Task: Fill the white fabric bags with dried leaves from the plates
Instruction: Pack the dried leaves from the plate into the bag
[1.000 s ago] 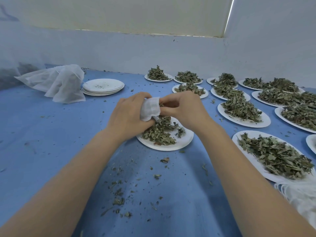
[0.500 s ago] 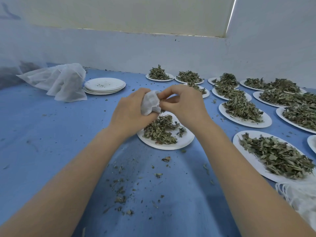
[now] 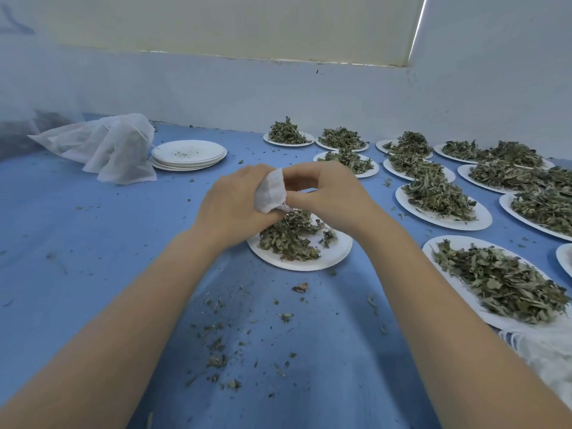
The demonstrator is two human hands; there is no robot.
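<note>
Left hand [image 3: 230,205] wrapped round a small bag [image 3: 270,193], right hand [image 3: 328,193] pinching its mouth, probably to cinch it. Held right above the half-cleared plate [image 3: 337,253] mid-table so spills land on the leaves [image 3: 286,239]. Full plates [image 3: 411,201] toward the right edge, emptied stack [image 3: 188,153] by the far-left corner

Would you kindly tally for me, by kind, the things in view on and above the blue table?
Plates of dried leaves: 11 (far-right ones overlap)
Stack of empty plates: 1
Plate cut off at right edge: 1
Small white fabric bag, held: 1
White fabric heaps: 2
Total: 16
</note>
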